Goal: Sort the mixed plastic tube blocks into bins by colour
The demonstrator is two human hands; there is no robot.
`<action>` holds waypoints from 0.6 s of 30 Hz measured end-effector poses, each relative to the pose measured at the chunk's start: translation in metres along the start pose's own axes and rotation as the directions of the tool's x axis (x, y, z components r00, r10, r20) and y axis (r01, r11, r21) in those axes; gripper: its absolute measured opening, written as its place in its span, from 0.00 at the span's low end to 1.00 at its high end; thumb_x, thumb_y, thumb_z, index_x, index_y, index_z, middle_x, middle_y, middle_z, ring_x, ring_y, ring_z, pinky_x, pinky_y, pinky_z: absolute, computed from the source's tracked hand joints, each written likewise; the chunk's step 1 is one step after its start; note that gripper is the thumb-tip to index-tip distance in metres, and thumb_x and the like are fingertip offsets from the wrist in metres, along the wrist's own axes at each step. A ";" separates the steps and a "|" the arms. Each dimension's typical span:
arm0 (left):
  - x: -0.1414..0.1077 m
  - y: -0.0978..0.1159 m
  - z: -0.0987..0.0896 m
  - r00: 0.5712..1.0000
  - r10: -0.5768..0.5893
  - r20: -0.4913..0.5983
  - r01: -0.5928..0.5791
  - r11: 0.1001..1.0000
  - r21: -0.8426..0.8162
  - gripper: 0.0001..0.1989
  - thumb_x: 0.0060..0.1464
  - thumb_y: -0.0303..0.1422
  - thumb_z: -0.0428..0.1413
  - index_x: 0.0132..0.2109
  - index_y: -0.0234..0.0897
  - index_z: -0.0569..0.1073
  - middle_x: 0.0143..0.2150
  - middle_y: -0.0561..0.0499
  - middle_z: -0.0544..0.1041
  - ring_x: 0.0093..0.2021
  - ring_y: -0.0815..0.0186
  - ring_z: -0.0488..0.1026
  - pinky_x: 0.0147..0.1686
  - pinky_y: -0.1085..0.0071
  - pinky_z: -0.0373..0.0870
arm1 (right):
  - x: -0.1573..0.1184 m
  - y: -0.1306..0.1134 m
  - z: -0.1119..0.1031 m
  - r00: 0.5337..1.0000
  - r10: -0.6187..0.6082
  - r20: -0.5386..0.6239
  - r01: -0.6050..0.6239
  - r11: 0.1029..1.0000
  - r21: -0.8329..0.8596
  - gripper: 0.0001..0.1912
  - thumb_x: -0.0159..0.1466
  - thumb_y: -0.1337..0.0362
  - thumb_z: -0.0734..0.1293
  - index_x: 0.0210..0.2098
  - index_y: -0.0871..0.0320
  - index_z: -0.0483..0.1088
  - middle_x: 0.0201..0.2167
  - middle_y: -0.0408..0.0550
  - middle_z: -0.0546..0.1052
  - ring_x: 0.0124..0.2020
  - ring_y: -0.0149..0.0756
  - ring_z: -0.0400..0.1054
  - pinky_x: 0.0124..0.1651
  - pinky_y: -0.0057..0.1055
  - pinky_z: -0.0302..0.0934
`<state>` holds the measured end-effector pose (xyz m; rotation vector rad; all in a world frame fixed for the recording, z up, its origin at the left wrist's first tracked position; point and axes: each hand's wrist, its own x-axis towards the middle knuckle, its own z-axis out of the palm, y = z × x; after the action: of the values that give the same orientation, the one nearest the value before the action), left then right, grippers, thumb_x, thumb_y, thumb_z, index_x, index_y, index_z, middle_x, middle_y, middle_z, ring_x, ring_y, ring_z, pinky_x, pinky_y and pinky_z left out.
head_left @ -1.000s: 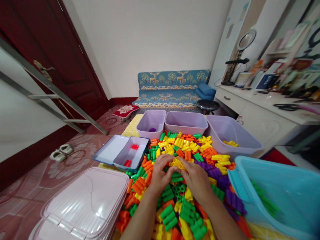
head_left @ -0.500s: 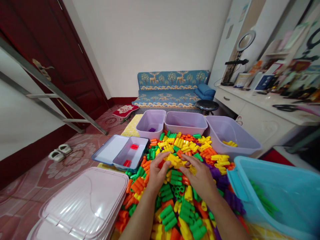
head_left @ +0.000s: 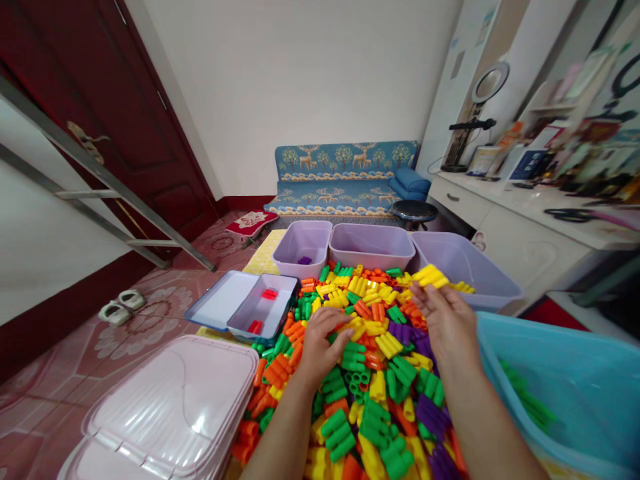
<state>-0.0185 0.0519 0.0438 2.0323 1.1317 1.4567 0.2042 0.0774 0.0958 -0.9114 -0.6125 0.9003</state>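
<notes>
A yellow plastic tube block [head_left: 431, 275] is pinched in the fingertips of my right hand [head_left: 447, 320], raised at the front edge of the right lilac bin [head_left: 493, 291]. More yellow blocks show inside that bin, behind the fingers. My left hand [head_left: 323, 343] rests over the middle of the big pile of green, orange, yellow and purple tube blocks [head_left: 360, 393]. Its fingers are curled and apart, nearest to some yellow blocks [head_left: 357, 328]; it does not appear to hold any.
A lilac bin [head_left: 285, 250] with purple blocks and another lilac bin [head_left: 373, 255] stand at the back. To the right is a blue bin [head_left: 575, 340] with green blocks. On the left lie an open case [head_left: 240, 320] with red blocks and stacked pinkish lids [head_left: 175, 393].
My right hand has moved right and up from the middle of the pile, carrying a yellow block to the right lilac bin. My left hand has stayed nearly in place.
</notes>
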 end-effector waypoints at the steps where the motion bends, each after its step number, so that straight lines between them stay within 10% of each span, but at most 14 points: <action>1: 0.000 0.000 0.000 1.000 0.002 0.000 -0.002 1.000 0.010 0.08 0.55 0.35 0.59 0.43 0.40 0.78 0.40 0.47 0.79 0.47 0.59 0.72 0.50 0.59 0.66 | 0.006 -0.005 0.000 0.999 -0.008 -0.043 0.012 0.996 0.088 0.19 0.44 0.60 0.77 0.31 0.57 0.69 0.33 0.44 0.79 0.37 0.35 0.75 0.43 0.30 0.68; 5: 0.000 -0.001 0.002 1.000 0.009 -0.004 -0.009 0.999 0.038 0.08 0.55 0.33 0.59 0.42 0.40 0.78 0.40 0.47 0.79 0.47 0.59 0.72 0.50 0.58 0.66 | 0.009 -0.006 -0.001 0.997 0.014 -0.073 -0.004 0.990 0.143 0.20 0.44 0.60 0.76 0.34 0.55 0.69 0.42 0.47 0.78 0.44 0.39 0.74 0.45 0.34 0.67; 10: 0.000 -0.001 0.003 1.000 0.007 -0.010 -0.006 0.996 0.090 0.07 0.56 0.32 0.57 0.41 0.40 0.78 0.40 0.47 0.78 0.47 0.59 0.72 0.49 0.59 0.66 | -0.009 0.025 -0.013 0.982 0.089 0.168 -0.017 0.922 -0.388 0.21 0.53 0.53 0.71 0.42 0.57 0.73 0.43 0.53 0.78 0.44 0.43 0.73 0.42 0.37 0.67; 18: 0.000 0.000 0.004 1.000 -0.024 0.018 0.020 0.985 0.173 0.09 0.57 0.33 0.55 0.44 0.39 0.77 0.41 0.46 0.77 0.45 0.59 0.72 0.49 0.60 0.67 | -0.022 0.055 -0.001 0.798 0.020 0.602 0.578 0.256 -0.775 0.23 0.60 0.63 0.65 0.54 0.60 0.70 0.52 0.58 0.73 0.55 0.49 0.65 0.59 0.49 0.55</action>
<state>-0.0149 0.0519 0.0425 2.1369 1.3088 1.3660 0.1731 0.0752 0.0458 -1.5571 -1.8938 0.2951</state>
